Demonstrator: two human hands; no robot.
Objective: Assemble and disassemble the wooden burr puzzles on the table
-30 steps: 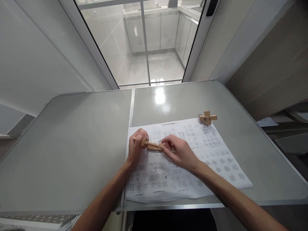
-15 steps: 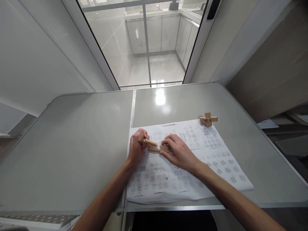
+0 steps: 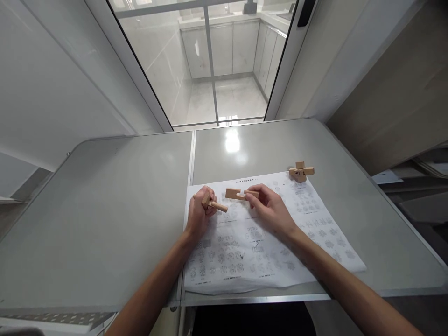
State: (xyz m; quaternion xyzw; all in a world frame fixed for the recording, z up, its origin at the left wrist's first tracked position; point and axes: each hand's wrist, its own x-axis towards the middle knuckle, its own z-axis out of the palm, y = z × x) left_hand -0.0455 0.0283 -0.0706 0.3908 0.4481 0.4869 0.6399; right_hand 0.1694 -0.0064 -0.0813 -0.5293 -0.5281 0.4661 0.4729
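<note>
In my left hand point(image 3: 200, 214) are joined wooden puzzle pieces point(image 3: 217, 206), with one bar sticking out to the right past my fingers. My right hand point(image 3: 270, 205) pinches a flat notched wooden puzzle piece point(image 3: 232, 193) by its right end. A notch shows in its upper edge, and its free end points left, a little above the protruding bar and apart from it. Both hands are over a printed paper sheet point(image 3: 224, 275) covered with small diagrams. At the sheet's far right corner sits an assembled wooden burr puzzle point(image 3: 300, 172) with dark marks on it.
The grey folding table point(image 3: 105, 224) has a metal seam point(image 3: 192, 158) running front to back, left of the sheet's edge. Beyond the table stands a framed glass door point(image 3: 213, 70). Shelves with papers point(image 3: 388, 177) are at the right.
My right hand has lifted the notched puzzle piece from near the sheet and carried it away and slightly right. My left hand has hardly moved. The view has shifted slightly.
</note>
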